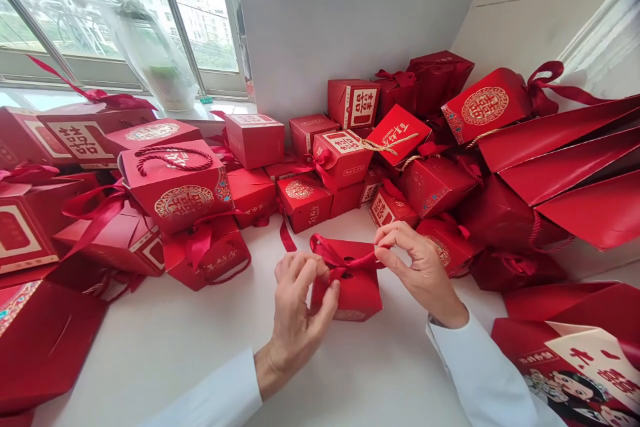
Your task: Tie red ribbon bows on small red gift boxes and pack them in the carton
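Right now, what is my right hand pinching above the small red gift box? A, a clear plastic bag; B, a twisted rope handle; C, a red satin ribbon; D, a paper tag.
C. The right hand pinches a strand of red satin ribbon that runs across the top of the small red gift box.

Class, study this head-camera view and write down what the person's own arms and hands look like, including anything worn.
The left sleeve and right sleeve are long and white, reaching the wrists. The left hand and right hand are bare, without gloves.
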A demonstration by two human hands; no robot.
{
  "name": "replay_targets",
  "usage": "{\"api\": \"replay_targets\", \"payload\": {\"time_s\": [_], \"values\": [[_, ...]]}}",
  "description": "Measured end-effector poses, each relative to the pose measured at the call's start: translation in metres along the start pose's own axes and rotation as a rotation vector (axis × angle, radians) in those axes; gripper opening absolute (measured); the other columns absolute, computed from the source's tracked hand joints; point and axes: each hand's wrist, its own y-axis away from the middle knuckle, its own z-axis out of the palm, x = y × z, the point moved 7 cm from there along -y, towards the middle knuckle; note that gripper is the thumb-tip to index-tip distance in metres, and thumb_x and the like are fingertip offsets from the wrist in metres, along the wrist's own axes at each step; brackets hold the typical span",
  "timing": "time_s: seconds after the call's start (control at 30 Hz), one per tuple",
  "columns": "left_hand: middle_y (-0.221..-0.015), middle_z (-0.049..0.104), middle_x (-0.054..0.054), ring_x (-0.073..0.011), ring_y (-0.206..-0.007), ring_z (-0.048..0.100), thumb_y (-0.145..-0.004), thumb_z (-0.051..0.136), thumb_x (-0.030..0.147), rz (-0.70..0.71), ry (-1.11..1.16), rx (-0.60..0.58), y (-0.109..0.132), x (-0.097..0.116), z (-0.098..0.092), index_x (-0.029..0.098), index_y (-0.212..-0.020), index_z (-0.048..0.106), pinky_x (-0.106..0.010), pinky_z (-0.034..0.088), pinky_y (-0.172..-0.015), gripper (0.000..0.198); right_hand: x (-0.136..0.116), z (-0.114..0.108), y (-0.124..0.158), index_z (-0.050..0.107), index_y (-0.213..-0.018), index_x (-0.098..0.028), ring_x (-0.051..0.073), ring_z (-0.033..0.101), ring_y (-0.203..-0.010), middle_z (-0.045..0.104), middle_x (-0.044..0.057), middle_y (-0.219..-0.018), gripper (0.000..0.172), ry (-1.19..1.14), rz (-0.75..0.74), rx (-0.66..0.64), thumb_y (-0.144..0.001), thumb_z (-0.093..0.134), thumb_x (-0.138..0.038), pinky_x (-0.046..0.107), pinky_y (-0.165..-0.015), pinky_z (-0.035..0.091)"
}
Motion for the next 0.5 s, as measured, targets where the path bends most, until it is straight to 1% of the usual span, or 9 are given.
{"api": "replay_targets", "payload": {"time_s": [0.1, 0.2, 0.3, 0.37, 0.43, 0.5], "values": [[-0.069, 0.048, 0.0, -0.0177, -0.07, 0.043, -0.079, 0.048, 0.015, 0.022, 0.023, 0.0, -0.003, 0.004, -0.003, 0.021, -0.07, 0.039, -0.033, 0.037, -0.071, 0.015, 0.014, 0.005, 0.003, 0.055, -0.073, -0.02, 0.015, 0.052, -0.068, 0.056, 0.001, -0.073, 0.025, -0.222, 0.176, 0.031, -0.089, 0.054, -0.038, 0.027, -0.063, 0.042], [-0.069, 0.047, -0.001, -0.0181, -0.071, 0.043, -0.078, 0.046, 0.014, 0.024, 0.049, -0.012, -0.003, 0.007, -0.005, 0.021, -0.068, 0.038, -0.034, 0.037, -0.072, 0.014, 0.025, 0.011, 0.007, 0.052, -0.071, -0.02, 0.011, 0.045, -0.055, 0.05, -0.003, -0.059, 0.029, -0.432, 0.319, 0.077, -0.088, 0.055, -0.043, 0.024, -0.053, 0.038], [-0.071, 0.048, -0.002, -0.0186, -0.071, 0.043, -0.077, 0.044, 0.015, 0.015, 0.093, -0.029, 0.0, 0.007, -0.006, 0.021, -0.068, 0.039, -0.035, 0.037, -0.072, 0.012, 0.031, 0.014, 0.007, 0.047, -0.068, -0.02, 0.01, 0.038, -0.049, 0.046, -0.005, -0.052, 0.033, -0.555, 0.378, 0.125, -0.086, 0.057, -0.047, 0.023, -0.05, 0.034], [-0.073, 0.048, -0.003, -0.0193, -0.072, 0.044, -0.077, 0.043, 0.015, 0.004, 0.148, -0.034, 0.0, 0.006, -0.009, 0.021, -0.067, 0.039, -0.036, 0.037, -0.072, 0.011, 0.035, 0.016, 0.007, 0.046, -0.066, -0.02, 0.009, 0.037, -0.048, 0.045, -0.006, -0.051, 0.035, -0.602, 0.399, 0.142, -0.085, 0.058, -0.048, 0.022, -0.05, 0.034], [-0.077, 0.049, -0.004, -0.0202, -0.075, 0.044, -0.075, 0.043, 0.014, -0.005, 0.238, -0.013, -0.003, 0.009, -0.016, 0.021, -0.066, 0.039, -0.036, 0.037, -0.07, 0.012, 0.038, 0.017, 0.006, 0.047, -0.066, -0.02, 0.009, 0.037, -0.049, 0.045, -0.006, -0.052, 0.035, -0.627, 0.407, 0.146, -0.084, 0.059, -0.047, 0.022, -0.051, 0.033], [-0.078, 0.048, -0.005, -0.021, -0.077, 0.044, -0.072, 0.043, 0.012, -0.011, 0.348, 0.035, -0.011, 0.017, -0.029, 0.02, -0.064, 0.037, -0.036, 0.036, -0.068, 0.013, 0.04, 0.017, 0.005, 0.047, -0.065, -0.02, 0.009, 0.037, -0.05, 0.045, -0.006, -0.053, 0.034, -0.632, 0.405, 0.152, -0.085, 0.06, -0.044, 0.021, -0.051, 0.033]]}}
